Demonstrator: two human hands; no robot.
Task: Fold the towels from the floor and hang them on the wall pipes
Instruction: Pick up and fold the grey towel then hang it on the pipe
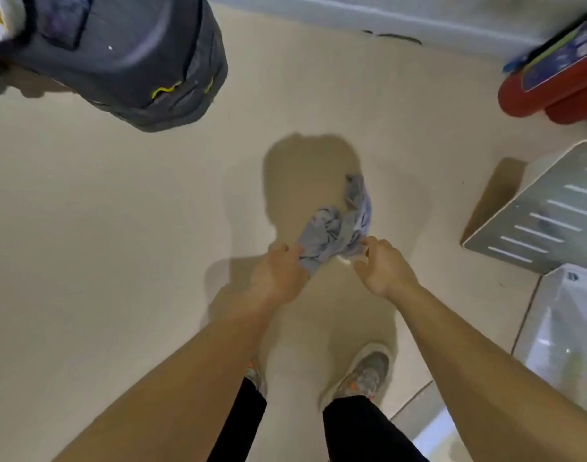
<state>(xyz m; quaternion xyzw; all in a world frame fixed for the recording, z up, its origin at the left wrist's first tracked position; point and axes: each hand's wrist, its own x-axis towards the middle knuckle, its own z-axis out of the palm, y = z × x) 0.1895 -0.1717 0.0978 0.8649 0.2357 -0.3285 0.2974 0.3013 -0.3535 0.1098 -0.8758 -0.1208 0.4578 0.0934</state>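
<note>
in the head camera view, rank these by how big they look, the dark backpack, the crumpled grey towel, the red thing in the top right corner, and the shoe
1. dark backpack, cut off by the frame
2. red thing, also cut off
3. grey towel and shoe: look alike, not ranked

Distances from the camera differ, so true sizes may differ.

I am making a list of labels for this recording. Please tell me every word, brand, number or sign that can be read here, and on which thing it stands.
None can be read.
Red object, blue-and-yellow printed panel on top: print too blurred to read.
Dark bag, yellow marks near its edge: a squiggle, not letters.
Grey towel, shoes, white slotted panel: no text visible.
</note>
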